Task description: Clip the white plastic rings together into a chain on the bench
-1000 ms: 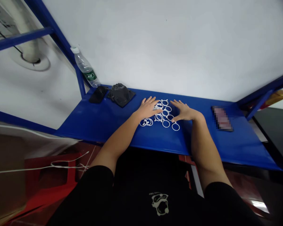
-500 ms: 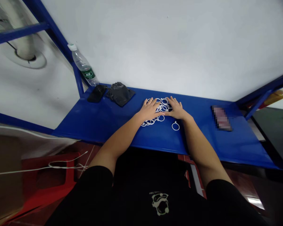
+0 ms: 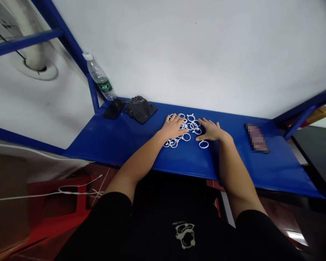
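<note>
Several white rings with small tabs [image 3: 186, 137] lie in a loose, overlapping cluster on the blue table. My left hand [image 3: 174, 127] rests palm down over the cluster's left part, fingers spread, hiding some rings beneath it. At the cluster's right edge is my right hand [image 3: 209, 129], open, with its fingers apart and pointing left. Its thumb is just above a single ring [image 3: 203, 144] that lies a little nearer to me, apart from the others. Neither hand grips a ring.
A plastic bottle [image 3: 101, 79] stands in the table's back left corner. Near it lie a black phone [image 3: 114, 108] and a black drawstring pouch [image 3: 140, 109]. A pixelated, phone-shaped object [image 3: 256, 137] is on the right. The blue table [image 3: 97, 139] meets a white wall behind.
My right hand has moved right, away from my left hand, uncovering more rings. The rings on the right are a bit more spread. My left hand stays over the cluster.
</note>
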The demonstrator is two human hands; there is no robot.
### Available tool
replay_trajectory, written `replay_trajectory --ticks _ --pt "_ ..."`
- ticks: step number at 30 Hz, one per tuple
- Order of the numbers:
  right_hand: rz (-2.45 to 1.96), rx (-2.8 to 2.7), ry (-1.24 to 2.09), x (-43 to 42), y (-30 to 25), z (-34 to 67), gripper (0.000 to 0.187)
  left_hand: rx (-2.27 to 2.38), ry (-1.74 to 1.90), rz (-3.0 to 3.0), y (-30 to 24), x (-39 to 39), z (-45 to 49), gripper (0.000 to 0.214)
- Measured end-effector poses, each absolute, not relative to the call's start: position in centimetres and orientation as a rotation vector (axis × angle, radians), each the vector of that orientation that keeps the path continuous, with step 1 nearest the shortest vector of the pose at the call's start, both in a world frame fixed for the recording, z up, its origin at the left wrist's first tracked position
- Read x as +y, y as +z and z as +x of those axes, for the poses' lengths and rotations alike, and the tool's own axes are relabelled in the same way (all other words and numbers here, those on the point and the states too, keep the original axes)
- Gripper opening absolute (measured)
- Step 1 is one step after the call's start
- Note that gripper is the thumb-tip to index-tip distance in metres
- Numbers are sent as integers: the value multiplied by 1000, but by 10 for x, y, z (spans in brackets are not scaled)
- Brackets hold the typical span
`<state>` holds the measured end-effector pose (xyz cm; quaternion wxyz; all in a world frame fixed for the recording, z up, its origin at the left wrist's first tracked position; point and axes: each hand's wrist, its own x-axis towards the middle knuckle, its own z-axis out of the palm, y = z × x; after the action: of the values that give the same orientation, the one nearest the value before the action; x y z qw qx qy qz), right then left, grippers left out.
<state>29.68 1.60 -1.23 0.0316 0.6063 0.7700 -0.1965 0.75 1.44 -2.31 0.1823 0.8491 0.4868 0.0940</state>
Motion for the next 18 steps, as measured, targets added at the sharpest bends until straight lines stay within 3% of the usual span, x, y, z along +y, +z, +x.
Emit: replay_trajectory --ticks 5,12,18 --pt "1913 2555 -619 20 -16 298 132 1367 258 2411 -21 12 10 89" --pt "1784 2458 -677 21 -12 336 147 1346 232 2442 -20 12 10 87" --pt "1832 2534 -668 29 -25 319 132 1342 292 2446 -28 15 10 86"
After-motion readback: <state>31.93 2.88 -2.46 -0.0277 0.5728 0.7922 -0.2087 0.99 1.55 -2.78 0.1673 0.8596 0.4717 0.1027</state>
